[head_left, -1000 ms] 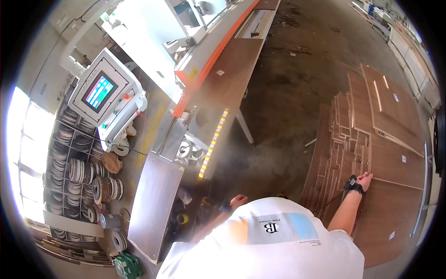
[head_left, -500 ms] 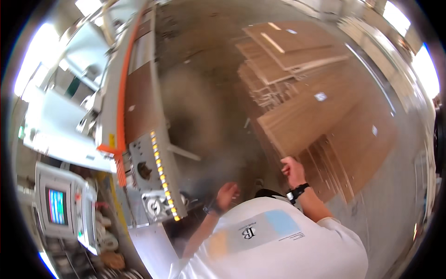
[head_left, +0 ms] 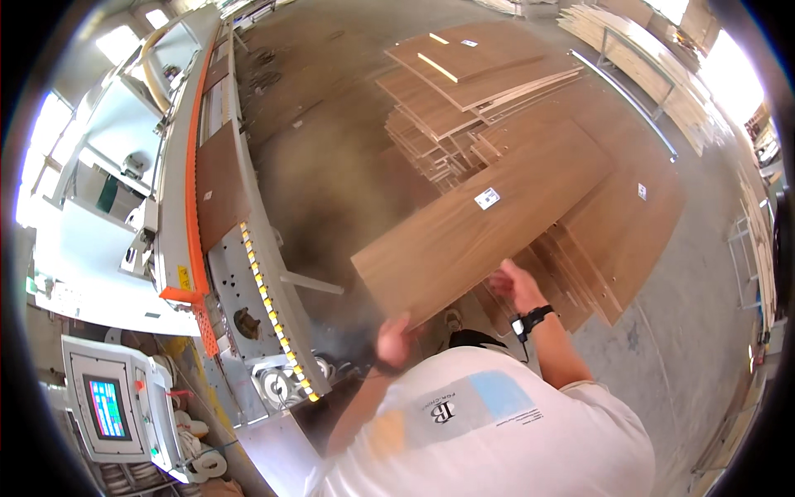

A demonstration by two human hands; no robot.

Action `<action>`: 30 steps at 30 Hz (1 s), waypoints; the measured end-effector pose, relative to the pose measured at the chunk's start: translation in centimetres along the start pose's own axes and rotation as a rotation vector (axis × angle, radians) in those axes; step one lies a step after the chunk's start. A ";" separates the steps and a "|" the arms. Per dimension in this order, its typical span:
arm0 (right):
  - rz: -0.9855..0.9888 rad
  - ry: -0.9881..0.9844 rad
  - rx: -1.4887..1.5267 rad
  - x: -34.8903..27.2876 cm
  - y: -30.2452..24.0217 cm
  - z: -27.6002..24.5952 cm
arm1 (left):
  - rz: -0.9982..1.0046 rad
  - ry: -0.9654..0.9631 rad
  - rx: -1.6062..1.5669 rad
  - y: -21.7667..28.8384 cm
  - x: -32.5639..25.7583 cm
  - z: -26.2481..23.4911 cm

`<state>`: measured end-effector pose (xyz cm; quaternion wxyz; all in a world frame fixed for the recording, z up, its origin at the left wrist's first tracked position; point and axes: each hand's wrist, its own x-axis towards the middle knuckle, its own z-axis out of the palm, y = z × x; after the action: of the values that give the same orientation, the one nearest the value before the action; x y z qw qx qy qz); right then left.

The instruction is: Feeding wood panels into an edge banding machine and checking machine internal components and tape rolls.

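A panel point(head_left: 489, 219) sits near-centre between the left hand point(head_left: 394, 338) and right hand point(head_left: 515, 284), with a machine point(head_left: 219, 215) to its left, a screen point(head_left: 108, 407) near left, and stacked boards point(head_left: 497, 74) far right.

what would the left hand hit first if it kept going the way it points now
Probably nothing new: the left hand already grips the near edge of the wood panel, so that panel lies first in line. Depth is unclear.
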<state>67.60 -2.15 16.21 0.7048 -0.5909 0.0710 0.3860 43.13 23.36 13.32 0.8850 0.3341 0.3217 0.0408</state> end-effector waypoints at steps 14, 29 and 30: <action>-0.026 -0.107 0.375 5.0 3.4 5.0 | 0.599 0.377 -0.543 -3.3 -21.1 -12.8; 0.416 -0.610 -0.084 -0.8 19.2 32.9 | 0.955 1.007 -1.061 -23.5 -40.9 -21.7; 0.441 -0.613 -0.129 -1.1 20.6 34.5 | 0.984 1.010 -1.085 -23.8 -41.7 -21.2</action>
<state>41.60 28.08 10.90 0.5548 -0.4617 -0.0421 0.6908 -5.91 4.98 9.16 0.5562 -0.0885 0.4299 0.7057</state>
